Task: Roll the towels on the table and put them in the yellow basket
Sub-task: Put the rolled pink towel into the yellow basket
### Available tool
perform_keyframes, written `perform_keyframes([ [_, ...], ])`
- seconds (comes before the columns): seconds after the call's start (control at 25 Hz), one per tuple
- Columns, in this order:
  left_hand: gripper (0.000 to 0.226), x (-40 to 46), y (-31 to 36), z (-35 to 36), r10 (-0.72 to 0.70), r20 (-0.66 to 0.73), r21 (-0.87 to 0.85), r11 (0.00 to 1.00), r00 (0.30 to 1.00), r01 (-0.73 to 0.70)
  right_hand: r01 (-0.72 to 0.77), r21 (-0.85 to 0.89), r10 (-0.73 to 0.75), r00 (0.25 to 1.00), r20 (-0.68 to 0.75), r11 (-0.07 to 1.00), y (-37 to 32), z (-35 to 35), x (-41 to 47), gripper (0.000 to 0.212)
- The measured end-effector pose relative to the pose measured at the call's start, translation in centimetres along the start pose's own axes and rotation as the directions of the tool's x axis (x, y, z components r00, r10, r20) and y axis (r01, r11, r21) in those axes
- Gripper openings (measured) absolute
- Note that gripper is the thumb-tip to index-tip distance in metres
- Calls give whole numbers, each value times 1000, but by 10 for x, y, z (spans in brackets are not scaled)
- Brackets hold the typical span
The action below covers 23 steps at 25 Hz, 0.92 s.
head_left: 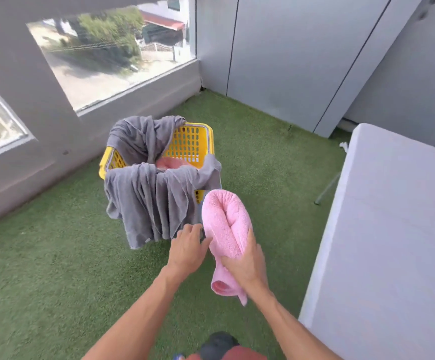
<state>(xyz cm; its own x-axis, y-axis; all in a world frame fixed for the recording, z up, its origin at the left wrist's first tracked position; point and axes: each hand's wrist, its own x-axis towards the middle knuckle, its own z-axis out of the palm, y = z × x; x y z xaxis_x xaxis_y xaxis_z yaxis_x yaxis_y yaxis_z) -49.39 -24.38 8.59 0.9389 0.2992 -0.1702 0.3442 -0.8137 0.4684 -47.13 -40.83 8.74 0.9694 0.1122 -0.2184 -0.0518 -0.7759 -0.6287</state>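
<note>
A rolled pink towel (225, 224), bent double, is in the air just in front of the yellow basket (190, 141). My right hand (247, 263) grips its lower part with the fingers wrapped round it. My left hand (186, 249) is beside the roll with relaxed fingers, its thumb touching the towel's left side. A grey towel (146, 193) hangs over the basket's near and far rims. Inside the basket lies a salmon-pink towel (168, 162).
The basket stands on green artificial grass (42, 268). A white table (393, 242) fills the right side, its top bare where visible. Grey walls with windows (112, 55) run along the left and back, grey panels behind.
</note>
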Motion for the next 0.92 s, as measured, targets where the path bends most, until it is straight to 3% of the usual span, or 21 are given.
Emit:
perform_keyframes([
  [0.28,49,106,-92,-52,-101,-105,22,994,989,104,115,-26,-113,992,60,993,-106,57,141,112],
  [0.4,68,187,-124,-72,-123,-142,25,992,982,128,112,-1,-112,991,77,994,-149,90,224,115],
  [0.6,65,314,-172,-87,-183,-101,66,980,978,190,20,-31,-13,980,199,999,-212,137,369,114],
  [0.92,37,399,-247,-63,-282,-51,188,940,958,286,-203,-165,243,931,274,965,-228,230,504,114],
])
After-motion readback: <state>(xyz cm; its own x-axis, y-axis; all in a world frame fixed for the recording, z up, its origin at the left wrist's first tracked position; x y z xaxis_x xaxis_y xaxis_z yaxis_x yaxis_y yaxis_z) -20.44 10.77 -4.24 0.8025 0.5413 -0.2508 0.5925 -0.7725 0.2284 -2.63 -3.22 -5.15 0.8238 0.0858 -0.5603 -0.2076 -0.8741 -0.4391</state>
